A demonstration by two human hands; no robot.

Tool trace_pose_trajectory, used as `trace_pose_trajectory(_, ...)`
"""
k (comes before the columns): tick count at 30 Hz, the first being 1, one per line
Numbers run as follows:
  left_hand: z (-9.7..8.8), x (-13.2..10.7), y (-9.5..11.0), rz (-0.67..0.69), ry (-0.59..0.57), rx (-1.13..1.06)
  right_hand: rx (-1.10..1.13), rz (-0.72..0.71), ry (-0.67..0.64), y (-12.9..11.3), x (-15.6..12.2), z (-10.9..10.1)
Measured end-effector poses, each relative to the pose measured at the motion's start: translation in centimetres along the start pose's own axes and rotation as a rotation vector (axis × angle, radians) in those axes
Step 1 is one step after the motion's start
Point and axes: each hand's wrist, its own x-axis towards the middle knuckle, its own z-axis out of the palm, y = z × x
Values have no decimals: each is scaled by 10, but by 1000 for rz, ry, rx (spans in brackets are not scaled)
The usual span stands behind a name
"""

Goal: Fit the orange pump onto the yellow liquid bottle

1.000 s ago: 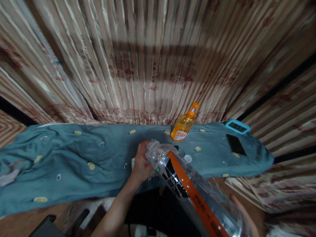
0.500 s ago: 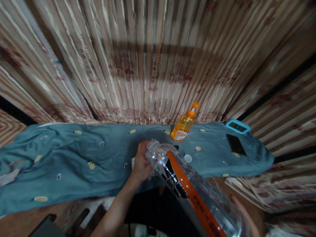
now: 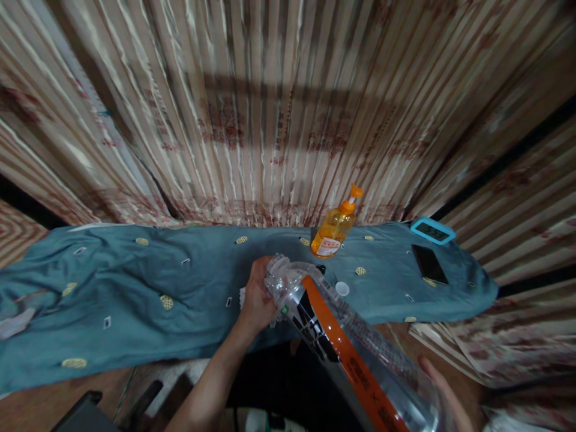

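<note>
A large clear plastic bottle (image 3: pixel 382 342) with an orange, black and silver label lies slantwise before me, its neck up and to the left. My left hand (image 3: pixel 258 300) is wrapped round the bottle near its neck. At the lower right, my right hand (image 3: pixel 443 390) supports the base end; part of that hand is hidden behind the bottle. Under my left hand shows a bit of something white with a jagged edge (image 3: pixel 242 297), mostly covered. A small white round cap (image 3: pixel 342 288) lies just right of the bottle, and a small black object (image 3: pixel 321 269) shows behind it.
A pump bottle of orange liquid (image 3: pixel 332 233) stands on the teal patterned cloth (image 3: pixel 135 288). Farther right are a blue-framed digital clock (image 3: pixel 432 230) and a dark phone (image 3: pixel 429 264). A pleated curtain (image 3: pixel 270 120) hangs behind. White paper (image 3: pixel 17 324) lies far left.
The bottle's label has shifted very slightly to the left, as if the bottle has turned a little. Both hands keep their places on it.
</note>
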Motion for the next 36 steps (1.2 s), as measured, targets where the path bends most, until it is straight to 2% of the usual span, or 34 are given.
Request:
trace_pose_trajectory(2,1,0,0,8,5,7,-29,-43,-7,-5,28,-13)
trace_pose_trajectory(3,1,0,0,13,8,10,-66,-49,-106,-6,40,-19)
trace_pose_trajectory(5,1,0,0,21,13,10,-108,-66,-157,-7,55,-27)
trace_pose_trajectory(7,0,0,0,25,9,10,-131,-58,-119,-5,55,-28)
trace_pose_trajectory(10,0,0,-1,24,2,14,-167,-152,-19,-2,38,-20)
trace_pose_trajectory(14,1,1,0,13,6,2,-211,-194,-43,3,30,-14)
trace_pose_trajectory(19,1,1,2,-15,-8,-6,-82,-257,-31,13,62,-31)
trace_pose_trajectory(24,0,1,3,-24,-24,4,-117,-124,-91,22,85,-44)
trace_pose_trajectory(29,1,1,0,-17,-6,-3,-72,-90,-66,20,68,-35)
trace_pose_trajectory(36,1,1,-1,-15,-3,7,-156,-107,-4,-28,6,4)
